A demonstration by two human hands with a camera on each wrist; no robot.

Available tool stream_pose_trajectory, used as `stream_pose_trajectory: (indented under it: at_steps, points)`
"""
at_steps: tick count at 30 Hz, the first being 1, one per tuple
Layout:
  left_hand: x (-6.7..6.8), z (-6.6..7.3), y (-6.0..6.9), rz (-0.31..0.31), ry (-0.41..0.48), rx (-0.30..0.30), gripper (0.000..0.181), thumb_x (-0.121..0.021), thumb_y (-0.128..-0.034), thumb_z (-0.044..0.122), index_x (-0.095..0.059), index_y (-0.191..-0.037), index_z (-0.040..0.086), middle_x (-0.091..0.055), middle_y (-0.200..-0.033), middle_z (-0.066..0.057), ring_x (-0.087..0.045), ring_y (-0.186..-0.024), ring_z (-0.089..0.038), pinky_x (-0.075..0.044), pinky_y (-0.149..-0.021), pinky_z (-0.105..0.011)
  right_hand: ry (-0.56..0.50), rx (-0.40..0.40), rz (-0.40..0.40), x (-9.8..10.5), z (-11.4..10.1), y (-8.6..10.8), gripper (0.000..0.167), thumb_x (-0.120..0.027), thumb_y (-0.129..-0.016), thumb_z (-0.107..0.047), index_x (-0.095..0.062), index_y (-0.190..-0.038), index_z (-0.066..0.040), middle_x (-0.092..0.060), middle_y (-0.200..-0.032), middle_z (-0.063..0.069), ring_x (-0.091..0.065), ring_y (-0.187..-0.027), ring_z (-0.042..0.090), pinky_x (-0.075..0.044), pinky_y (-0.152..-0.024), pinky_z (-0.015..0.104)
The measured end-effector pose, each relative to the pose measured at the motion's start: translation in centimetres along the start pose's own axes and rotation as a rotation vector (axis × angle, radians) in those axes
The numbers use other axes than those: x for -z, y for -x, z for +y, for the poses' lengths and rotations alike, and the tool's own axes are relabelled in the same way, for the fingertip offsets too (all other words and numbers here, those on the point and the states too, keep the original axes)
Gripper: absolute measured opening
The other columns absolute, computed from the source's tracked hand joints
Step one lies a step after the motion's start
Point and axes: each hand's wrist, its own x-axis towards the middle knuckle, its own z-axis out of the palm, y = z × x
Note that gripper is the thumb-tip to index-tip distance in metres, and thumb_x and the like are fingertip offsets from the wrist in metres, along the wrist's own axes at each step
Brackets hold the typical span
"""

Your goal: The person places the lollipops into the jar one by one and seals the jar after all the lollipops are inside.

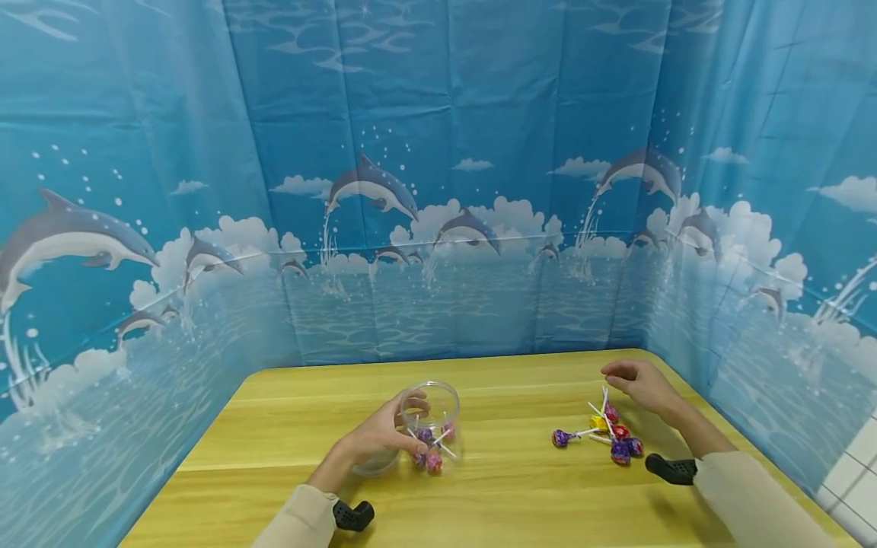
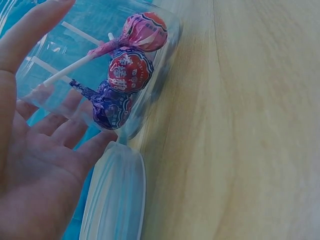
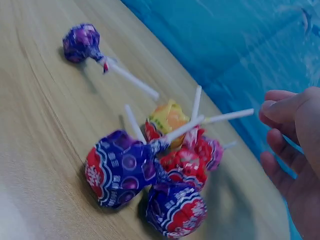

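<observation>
My left hand [image 1: 384,430] is around a clear plastic jar [image 1: 448,399], thumb on the near side and fingers on the far side. Several pink and purple lollipops [image 1: 434,461] lie inside it; the left wrist view shows their wrappers [image 2: 130,72] through the wall. Over on the right, my right hand [image 1: 644,387] hovers just beyond a loose pile of wrapped lollipops [image 1: 620,450], its fingers loosely bent and holding nothing. A yellow lollipop [image 3: 167,120] in that pile points its white stick toward the fingertips, with a small gap between. One purple lollipop [image 3: 80,42] lies apart.
A clear round lid [image 1: 375,463] lies on the yellow wood-grain table [image 1: 288,426], beside the jar and partly behind my left hand. A blue dolphin-print curtain [image 1: 438,304] hangs along the table's back and sides. Black wrist mounts [image 1: 352,516] sit at both sleeves.
</observation>
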Motion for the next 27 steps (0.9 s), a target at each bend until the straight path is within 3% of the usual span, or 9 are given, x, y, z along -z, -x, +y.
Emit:
stream_pose_trajectory:
  at_steps: [7, 12, 17, 22, 27]
  points:
    - [-0.2, 0.1, -0.3, -0.014, 0.008, -0.012, 0.085, -0.083, -0.0878, 0.017, -0.035, -0.158, 0.012, -0.043, -0.152, -0.022, -0.049, -0.135, -0.035, -0.042, -0.109, -0.053, -0.026, -0.064, 0.014, -0.5, 2.3, 0.0, 0.036, -0.058, -0.108, -0.017, -0.062, -0.130, 0.011, -0.064, -0.123, 0.029, -0.062, -0.110, 0.041, -0.055, -0.083, 0.046]
    - [-0.2, 0.2, -0.3, -0.011, 0.004, -0.015, 0.085, -0.083, -0.0876, 0.017, -0.035, -0.158, 0.012, -0.044, -0.151, -0.020, -0.049, -0.135, -0.034, -0.041, -0.109, -0.053, -0.017, -0.162, -0.009, -1.0, 3.6, -0.2, 0.045, -0.058, -0.108, -0.025, -0.061, -0.131, 0.013, -0.064, -0.124, 0.029, -0.060, -0.113, 0.044, -0.052, -0.092, 0.054]
    - [0.0, 0.2, -0.3, -0.002, -0.003, -0.008, 0.086, -0.084, -0.0879, 0.019, -0.035, -0.158, 0.014, -0.046, -0.151, -0.015, -0.045, -0.140, -0.033, -0.038, -0.112, -0.056, 0.069, -0.194, -0.051, -1.4, 3.5, -1.0, 0.055, -0.061, -0.106, -0.036, -0.062, -0.128, 0.015, -0.062, -0.124, 0.033, -0.057, -0.117, 0.050, -0.049, -0.094, 0.060]
    - [-0.1, 0.0, -0.1, 0.000, 0.003, -0.012, 0.085, -0.084, -0.0871, 0.017, -0.036, -0.157, 0.011, -0.047, -0.151, -0.014, -0.046, -0.138, -0.037, -0.039, -0.111, -0.056, 0.125, -0.155, -0.071, -1.8, 3.1, -1.7, 0.045, -0.066, -0.102, -0.025, -0.066, -0.120, 0.016, -0.066, -0.118, 0.032, -0.057, -0.115, 0.052, -0.047, -0.094, 0.062]
    - [-0.1, -0.1, 0.0, 0.006, -0.002, -0.019, 0.083, -0.084, -0.0870, 0.015, -0.038, -0.155, 0.010, -0.047, -0.150, -0.017, -0.048, -0.135, -0.040, -0.041, -0.109, -0.055, 0.035, -0.156, -0.053, -2.1, 3.1, -1.7, 0.033, -0.064, -0.102, -0.015, -0.067, -0.118, 0.015, -0.070, -0.109, 0.023, -0.063, -0.099, 0.036, -0.051, -0.083, 0.047]
